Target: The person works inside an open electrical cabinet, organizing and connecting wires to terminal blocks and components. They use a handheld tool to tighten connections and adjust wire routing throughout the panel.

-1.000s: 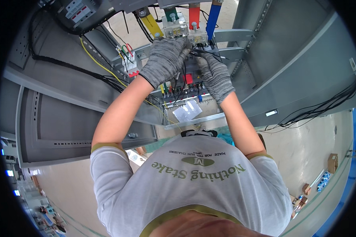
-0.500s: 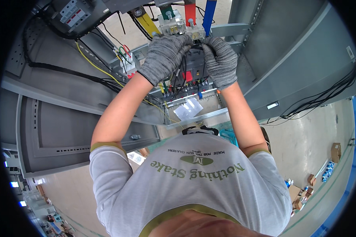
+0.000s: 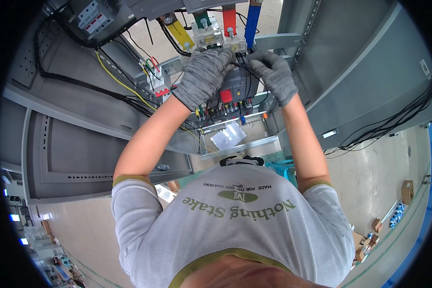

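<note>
Head view: the left hand [image 3: 205, 72], in a grey knit glove, was at the upper part of an open cabinet, below the yellow busbar [image 3: 181, 34] and the clear covers [image 3: 208, 36]. Its thumb and fingers appeared pinched together on the black wires [image 3: 247, 68], which emerged at the fingertips. The right hand [image 3: 275, 77], gloved alike, stood just beside, its fingers bent over the same wires; whether they gripped or merely touched could not be told. The wires lay between both hands, above the dark device [image 3: 240, 84] with the red button [image 3: 226, 96], and one strand looped down past the right hand.

In the inspector's judgement, sound handling required the left hand to steady the bundle while the right separated single strands, without sharp bends or hard pulls. The loose loop needed keeping clear of the terminal row [image 3: 223, 111] below, where it could have snagged. Thick gloves likely dulled the touch, so slow, small finger movements were advisable, with the wire ends in sight.
</note>
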Available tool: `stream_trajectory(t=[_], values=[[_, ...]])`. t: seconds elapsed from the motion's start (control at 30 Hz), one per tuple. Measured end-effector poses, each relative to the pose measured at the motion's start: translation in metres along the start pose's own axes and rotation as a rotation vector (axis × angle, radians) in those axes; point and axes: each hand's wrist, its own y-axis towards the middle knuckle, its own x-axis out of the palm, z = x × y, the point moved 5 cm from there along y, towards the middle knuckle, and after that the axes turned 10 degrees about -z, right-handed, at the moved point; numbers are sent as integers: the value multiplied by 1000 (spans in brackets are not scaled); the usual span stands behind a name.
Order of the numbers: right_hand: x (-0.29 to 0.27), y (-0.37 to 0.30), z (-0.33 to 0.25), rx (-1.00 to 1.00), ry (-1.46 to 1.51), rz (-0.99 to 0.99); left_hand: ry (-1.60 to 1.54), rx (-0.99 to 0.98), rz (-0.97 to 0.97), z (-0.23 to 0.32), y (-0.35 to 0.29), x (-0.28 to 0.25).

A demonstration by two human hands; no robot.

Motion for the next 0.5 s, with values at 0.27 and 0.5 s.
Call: stream_trajectory(t=[0.27, 0.5], values=[[57, -33, 11, 62, 891, -44, -159, -77, 41, 0, 14, -8], [58, 1, 15, 42, 1157, 133, -324, -85, -92, -10, 19, -9]])
